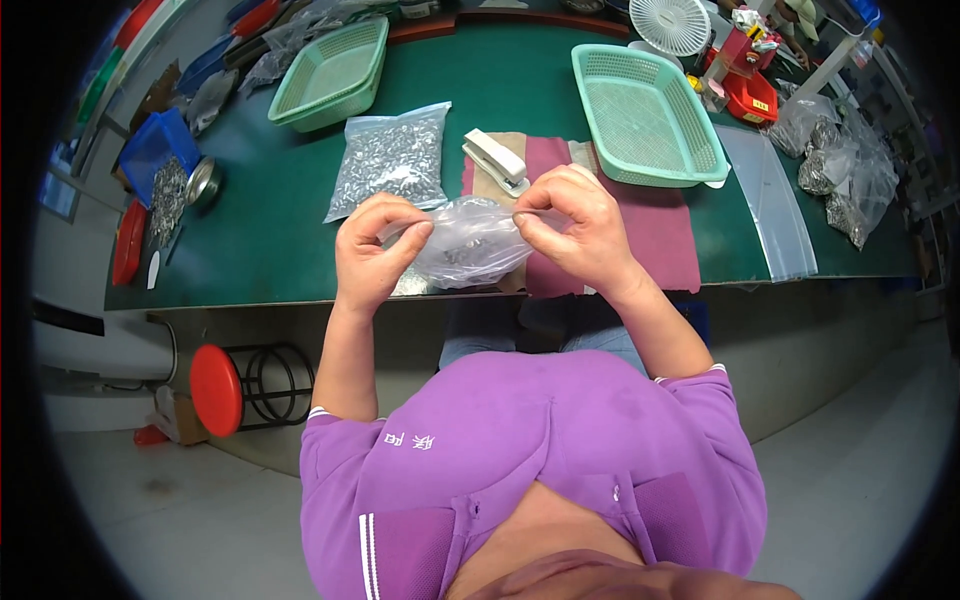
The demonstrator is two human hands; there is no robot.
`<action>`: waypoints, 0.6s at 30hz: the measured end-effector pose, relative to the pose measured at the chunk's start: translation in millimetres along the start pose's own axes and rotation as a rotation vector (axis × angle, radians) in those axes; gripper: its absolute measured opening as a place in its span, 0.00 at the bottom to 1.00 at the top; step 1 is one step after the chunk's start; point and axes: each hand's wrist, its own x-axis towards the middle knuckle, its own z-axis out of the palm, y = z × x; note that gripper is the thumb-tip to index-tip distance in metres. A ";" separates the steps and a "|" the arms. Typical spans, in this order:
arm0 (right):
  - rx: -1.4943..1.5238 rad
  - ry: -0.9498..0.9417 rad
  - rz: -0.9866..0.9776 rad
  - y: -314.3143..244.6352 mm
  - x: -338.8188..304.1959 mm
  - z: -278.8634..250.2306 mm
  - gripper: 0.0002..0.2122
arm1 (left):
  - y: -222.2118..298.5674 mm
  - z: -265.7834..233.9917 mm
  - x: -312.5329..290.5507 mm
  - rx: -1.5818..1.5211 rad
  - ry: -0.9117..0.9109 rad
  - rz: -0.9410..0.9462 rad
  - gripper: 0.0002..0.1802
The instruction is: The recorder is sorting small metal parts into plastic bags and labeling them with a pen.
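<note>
A green worktable (260,250) spreads across the view, with a maroon cloth (655,235) laid at its front edge. A pale green mesh basket (650,120) stands at the far right corner of the cloth, and stacked baskets (335,70) of the same colour sit farther off to the left. Nearer, a plump clear bag (392,155) lies flat, packed with small silvery metal pieces.

The thin plastic bag (470,255) between the person's hands is at the table's front edge, just in front of the plump one. It is see-through and whitish, creased all over, its lower part bulging and catching the light; some greyish contents show dimly through it, too blurred to make out.

The left hand (375,245) pinches the bag's upper left side, thumb against curled fingers. The right hand (580,220) pinches the opposite side in the same way, knuckles up. Both forearms rise from bent elbows and angle inward. Smallest, a white stapler (497,160) rests just beyond the held bag, set diagonally.
</note>
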 end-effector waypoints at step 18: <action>-0.033 -0.004 0.000 -7.0 5.4 5.8 0.03 | 7.9 10.0 4.8 0.048 -0.009 -0.047 0.04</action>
